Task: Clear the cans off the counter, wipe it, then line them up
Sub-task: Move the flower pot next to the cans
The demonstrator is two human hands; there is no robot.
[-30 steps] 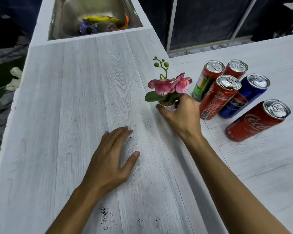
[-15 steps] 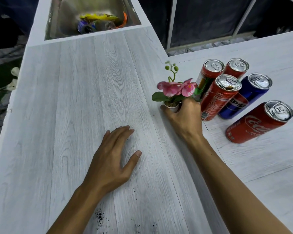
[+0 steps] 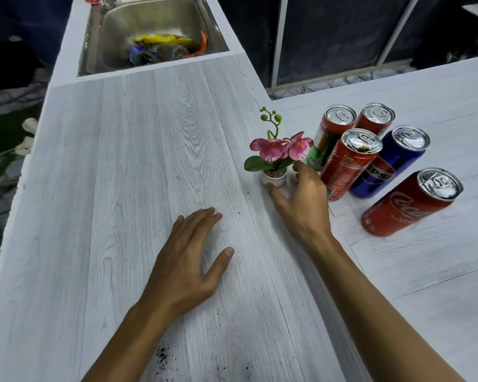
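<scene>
Bottom centre of frame: dark specks [image 3: 163,358] scattered on the white wood-grain counter [image 3: 108,188]. Just above, the left hand [image 3: 185,268] lies palm-down and flat on the counter, fingers loosely spread, grasping nothing. Centre right: the right hand [image 3: 304,199] is by the small white pot [image 3: 273,178] of a pink artificial orchid [image 3: 282,150], fingers released and slightly apart from the pot, thumb tip near its base. Right of the hand, five cans stand clustered: a Coca-Cola can [image 3: 409,202] nearest, a Coke can [image 3: 348,164], a blue Pepsi can [image 3: 389,164], then a red-green can [image 3: 331,133] and a red can [image 3: 375,118] behind. Upper left: steel sink [image 3: 116,37] holding coloured litter.
</scene>
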